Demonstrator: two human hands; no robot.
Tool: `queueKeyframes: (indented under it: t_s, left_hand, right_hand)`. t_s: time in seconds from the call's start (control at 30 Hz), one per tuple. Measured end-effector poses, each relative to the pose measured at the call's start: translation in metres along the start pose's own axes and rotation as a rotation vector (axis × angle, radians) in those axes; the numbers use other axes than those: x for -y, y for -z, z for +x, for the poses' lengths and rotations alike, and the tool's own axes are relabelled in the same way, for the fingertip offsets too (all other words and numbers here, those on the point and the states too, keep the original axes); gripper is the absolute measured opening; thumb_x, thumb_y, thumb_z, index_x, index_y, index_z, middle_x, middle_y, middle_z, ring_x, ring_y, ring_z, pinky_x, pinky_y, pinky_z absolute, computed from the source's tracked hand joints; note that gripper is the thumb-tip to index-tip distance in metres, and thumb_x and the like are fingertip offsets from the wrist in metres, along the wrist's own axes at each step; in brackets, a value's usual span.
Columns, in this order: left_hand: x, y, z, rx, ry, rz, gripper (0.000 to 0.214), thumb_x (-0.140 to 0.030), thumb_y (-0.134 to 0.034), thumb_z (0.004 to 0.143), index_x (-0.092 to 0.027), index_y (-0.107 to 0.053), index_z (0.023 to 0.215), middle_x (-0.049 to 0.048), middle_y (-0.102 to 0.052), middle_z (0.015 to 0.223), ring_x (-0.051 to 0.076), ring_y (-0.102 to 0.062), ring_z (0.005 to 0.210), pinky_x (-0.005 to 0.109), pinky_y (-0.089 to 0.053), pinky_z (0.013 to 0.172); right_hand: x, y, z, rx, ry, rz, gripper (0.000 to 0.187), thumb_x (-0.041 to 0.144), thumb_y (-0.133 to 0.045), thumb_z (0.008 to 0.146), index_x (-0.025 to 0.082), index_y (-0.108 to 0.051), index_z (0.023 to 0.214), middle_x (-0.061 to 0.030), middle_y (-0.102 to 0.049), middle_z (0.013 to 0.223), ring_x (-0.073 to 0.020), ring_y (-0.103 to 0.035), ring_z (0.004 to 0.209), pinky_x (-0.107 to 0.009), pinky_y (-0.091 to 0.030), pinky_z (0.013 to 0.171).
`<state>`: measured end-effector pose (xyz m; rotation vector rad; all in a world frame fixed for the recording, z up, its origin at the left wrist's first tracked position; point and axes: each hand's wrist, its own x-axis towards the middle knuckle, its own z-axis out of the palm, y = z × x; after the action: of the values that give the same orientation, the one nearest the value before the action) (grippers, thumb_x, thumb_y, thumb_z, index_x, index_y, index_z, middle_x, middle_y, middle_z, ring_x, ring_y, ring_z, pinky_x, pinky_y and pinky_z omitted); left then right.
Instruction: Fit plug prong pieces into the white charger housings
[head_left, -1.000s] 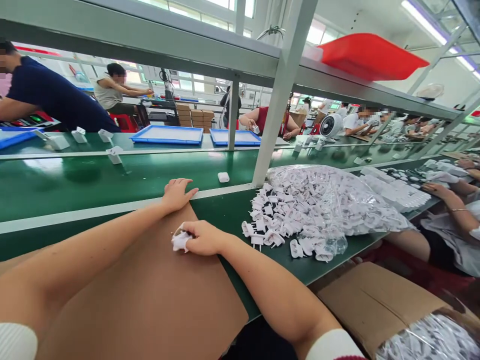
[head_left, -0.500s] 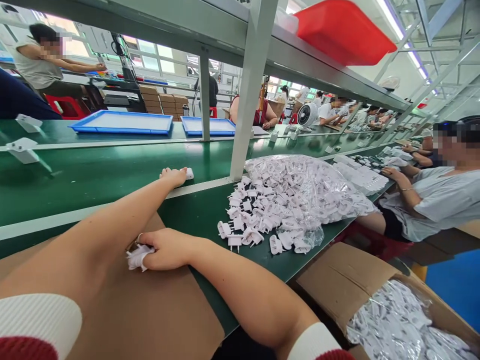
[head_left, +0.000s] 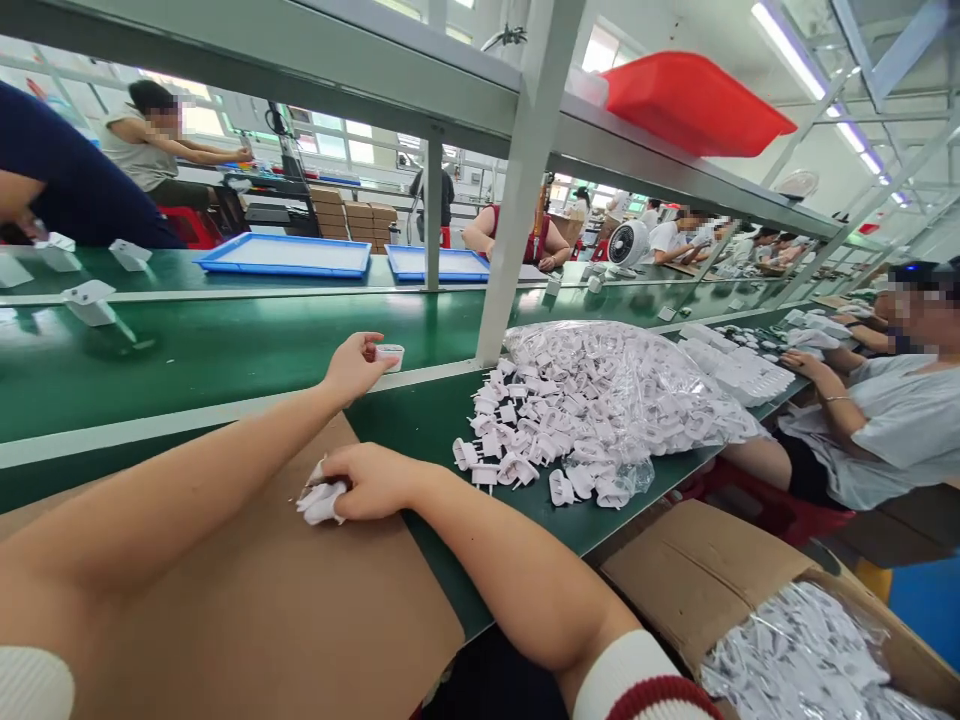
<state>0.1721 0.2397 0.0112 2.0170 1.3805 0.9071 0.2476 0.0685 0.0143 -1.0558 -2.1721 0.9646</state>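
Observation:
My left hand reaches over the green belt's near edge, with its fingers around a small white plastic housing. Nearer to me, above the brown cardboard, my right hand is closed on a crumpled-looking white thing; its kind is hard to make out. To the right of both hands lies a heap of white two-pin plug parts, partly spilling from a clear plastic bag.
The green conveyor belt carries white housings at left. Blue-rimmed trays stand beyond it. A metal post rises beside the heap, under a shelf with a red bin. An open carton sits at lower right; a co-worker sits at right.
The view has shifted slightly left. My left hand has turned, showing more of the white housing at its fingertips. My right hand stays over the cardboard, still gripping the white thing.

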Motion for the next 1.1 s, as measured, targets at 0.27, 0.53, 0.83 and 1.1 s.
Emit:
queueKeyframes:
  t_s: [0.27, 0.53, 0.83, 1.1]
  left_hand:
    - [0.023, 0.069, -0.127, 0.014, -0.021, -0.269, 0.056, -0.042, -0.078, 0.071, -0.019, -0.062, 0.12, 0.0068, -0.073, 0.106, 0.022, -0.069, 0.095, 0.038, -0.056, 0.091]
    - [0.03, 0.079, -0.185, 0.112, -0.011, -0.227, 0.06, -0.048, -0.079, 0.072, -0.023, -0.062, 0.125, 0.0068, -0.07, 0.119, 0.025, -0.069, 0.099, 0.04, -0.056, 0.091]
    - [0.042, 0.075, -0.175, 0.201, -0.112, -0.011, 0.042, -0.059, -0.072, 0.073, -0.021, -0.072, 0.092, 0.0061, -0.069, 0.089, 0.026, -0.062, 0.089, 0.035, -0.047, 0.071]
    - [0.04, 0.073, -0.176, 0.188, -0.238, -0.057, 0.033, -0.054, -0.069, 0.079, -0.021, -0.068, 0.082, 0.0032, -0.068, 0.083, 0.024, -0.06, 0.09, 0.034, -0.044, 0.078]
  right_hand:
    - [-0.019, 0.006, -0.009, -0.217, -0.036, 0.301, 0.022, 0.019, -0.07, 0.072, 0.019, -0.075, 0.093, -0.0007, -0.066, 0.089, -0.0138, -0.06, 0.075, -0.026, -0.05, 0.07]
    - [-0.025, -0.003, -0.003, -0.48, -0.283, 0.743, 0.04, 0.041, -0.088, 0.059, 0.018, -0.074, 0.088, -0.0032, -0.075, 0.086, -0.0152, -0.068, 0.079, -0.027, -0.052, 0.075]
    - [-0.011, -0.015, -0.003, -0.545, -0.294, 0.671, 0.042, 0.048, -0.085, 0.065, 0.021, -0.074, 0.095, -0.004, -0.075, 0.098, -0.0194, -0.068, 0.093, -0.033, -0.054, 0.085]
    - [0.004, -0.023, -0.012, -0.491, 0.03, -0.302, 0.027, 0.016, -0.056, 0.087, 0.024, -0.073, 0.107, -0.0052, -0.07, 0.105, -0.0236, -0.057, 0.107, -0.04, -0.046, 0.099]
